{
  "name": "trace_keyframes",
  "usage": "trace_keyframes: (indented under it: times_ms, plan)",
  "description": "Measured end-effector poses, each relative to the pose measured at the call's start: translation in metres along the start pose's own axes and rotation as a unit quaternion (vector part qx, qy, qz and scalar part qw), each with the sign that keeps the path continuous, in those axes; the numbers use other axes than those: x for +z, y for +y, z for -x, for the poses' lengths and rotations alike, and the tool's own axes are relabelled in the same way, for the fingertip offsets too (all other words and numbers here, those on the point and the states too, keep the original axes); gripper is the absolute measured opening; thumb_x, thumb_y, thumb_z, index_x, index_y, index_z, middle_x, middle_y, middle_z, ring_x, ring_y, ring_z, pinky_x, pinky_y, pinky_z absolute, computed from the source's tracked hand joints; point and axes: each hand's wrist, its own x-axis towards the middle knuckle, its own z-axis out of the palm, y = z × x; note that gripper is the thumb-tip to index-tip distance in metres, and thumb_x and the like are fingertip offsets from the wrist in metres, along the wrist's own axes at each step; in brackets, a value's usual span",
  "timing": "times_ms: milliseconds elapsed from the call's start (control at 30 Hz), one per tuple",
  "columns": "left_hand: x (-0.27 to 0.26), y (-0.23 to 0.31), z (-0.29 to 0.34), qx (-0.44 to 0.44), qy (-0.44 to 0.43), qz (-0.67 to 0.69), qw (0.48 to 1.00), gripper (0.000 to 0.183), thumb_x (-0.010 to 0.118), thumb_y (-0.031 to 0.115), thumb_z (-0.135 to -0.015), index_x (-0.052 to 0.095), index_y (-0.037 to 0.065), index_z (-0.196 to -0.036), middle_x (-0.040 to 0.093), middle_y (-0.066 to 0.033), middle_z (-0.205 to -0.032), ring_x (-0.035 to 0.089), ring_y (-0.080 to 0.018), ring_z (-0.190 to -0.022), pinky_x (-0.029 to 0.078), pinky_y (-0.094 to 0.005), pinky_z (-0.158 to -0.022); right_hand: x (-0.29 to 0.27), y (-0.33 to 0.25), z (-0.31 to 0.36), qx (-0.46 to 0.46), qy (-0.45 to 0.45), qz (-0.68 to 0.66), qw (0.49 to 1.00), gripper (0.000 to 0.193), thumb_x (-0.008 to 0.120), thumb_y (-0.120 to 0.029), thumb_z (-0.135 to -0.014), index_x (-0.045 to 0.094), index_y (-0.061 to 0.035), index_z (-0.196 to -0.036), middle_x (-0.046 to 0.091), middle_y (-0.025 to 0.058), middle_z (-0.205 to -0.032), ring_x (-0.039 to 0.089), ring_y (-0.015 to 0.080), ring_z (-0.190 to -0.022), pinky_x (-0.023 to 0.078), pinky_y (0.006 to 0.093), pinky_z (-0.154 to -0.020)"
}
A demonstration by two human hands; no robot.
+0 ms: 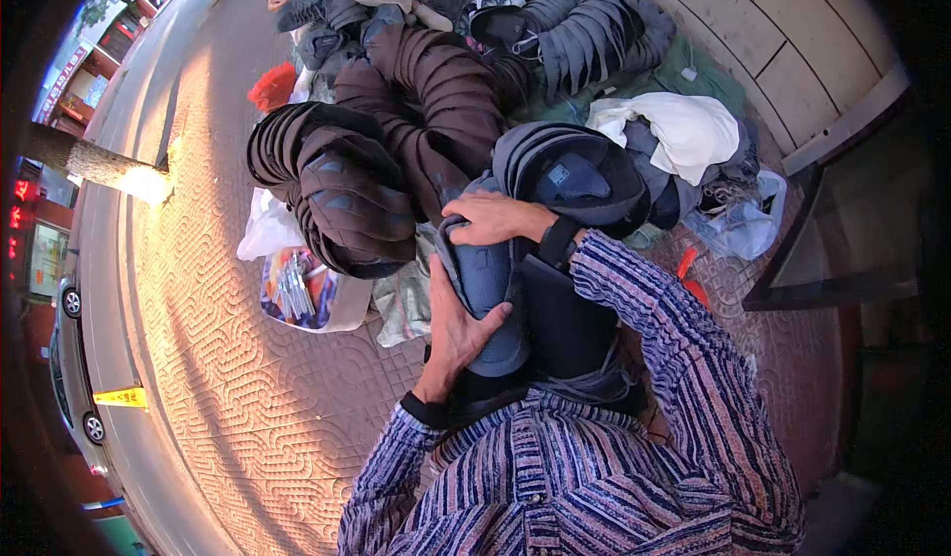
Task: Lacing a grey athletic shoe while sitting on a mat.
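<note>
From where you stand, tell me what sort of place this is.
Probably a street-side stall or work spot on a pavement. Patterned paving runs beside a road with a parked car, and stacks of padded pieces lie on cloth. Both hands grip a blue-grey pad.

Cap stacks (357, 199) ahead, plastic bag (297, 288) left.
</note>
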Motion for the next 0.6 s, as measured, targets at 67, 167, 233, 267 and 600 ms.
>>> trace_keyframes:
  times_ms: [67, 167, 233, 267, 600]
  plan:
    - [0.001, 0.0, -0.003, 0.008, 0.002, -0.017, 1.0, 0.108, 0.075, 0.031, -0.061, 0.006, -0.005, -0.137, 0.03, -0.0258, -0.133, 0.032, -0.0347, -0.124, 0.026, -0.0373, -0.103, 0.011, -0.004, 0.0, 0.044, 0.028, 0.084, 0.995, 0.041, 0.049, -0.029, -0.077, 0.051, -0.005, -0.111, 0.05, 0.0163, -0.114, 0.044, 0.0348, -0.11, 0.033, 0.0465, -0.091]
    - [-0.001, -0.006, -0.008, 0.067, -0.01, 0.038, 0.997, 0.109, 0.077, 0.028, -0.059, 0.008, -0.01, -0.134, 0.029, -0.0288, -0.132, 0.031, -0.0373, -0.124, 0.025, -0.0366, -0.103, 0.017, -0.012, -0.001, 0.046, 0.121, 0.093, 0.987, 0.039, 0.05, -0.029, -0.079, 0.05, -0.0052, -0.109, 0.049, 0.0169, -0.111, 0.044, 0.0345, -0.106, 0.034, 0.0478, -0.088]
    - [-0.001, -0.013, -0.008, 0.052, -0.018, -0.037, 0.998, 0.109, 0.077, 0.026, -0.059, 0.007, -0.009, -0.135, 0.03, -0.0291, -0.132, 0.031, -0.0348, -0.125, 0.025, -0.0357, -0.103, 0.013, -0.015, 0.014, -0.054, 0.341, 0.056, 0.937, 0.026, 0.052, -0.022, -0.081, 0.051, -0.0036, -0.1, 0.051, 0.0176, -0.097, 0.048, 0.0353, -0.096, 0.038, 0.0441, -0.082]
    - [-0.001, -0.017, -0.008, 0.031, -0.042, -0.004, 0.999, 0.109, 0.077, 0.026, -0.06, 0.007, -0.008, -0.136, 0.028, -0.0286, -0.133, 0.03, -0.0345, -0.126, 0.024, -0.0357, -0.104, 0.011, -0.013, 0.037, -0.105, 0.374, 0.017, 0.921, 0.023, 0.053, -0.021, -0.081, 0.051, -0.0035, -0.097, 0.052, 0.0167, -0.094, 0.049, 0.0351, -0.092, 0.039, 0.043, -0.08]
    - [-0.003, -0.027, -0.008, 0.06, -0.065, 0.007, 0.996, 0.107, 0.073, 0.033, -0.067, 0.003, -0.006, -0.138, 0.019, -0.0273, -0.139, 0.023, -0.0353, -0.129, 0.021, -0.0375, -0.105, 0.097, -0.024, 0.241, -0.045, 0.08, 0.06, 0.994, 0.019, 0.056, -0.021, -0.077, 0.056, -0.0026, -0.073, 0.055, 0.0157, -0.075, 0.059, 0.0341, -0.071, 0.047, 0.0438, -0.061]
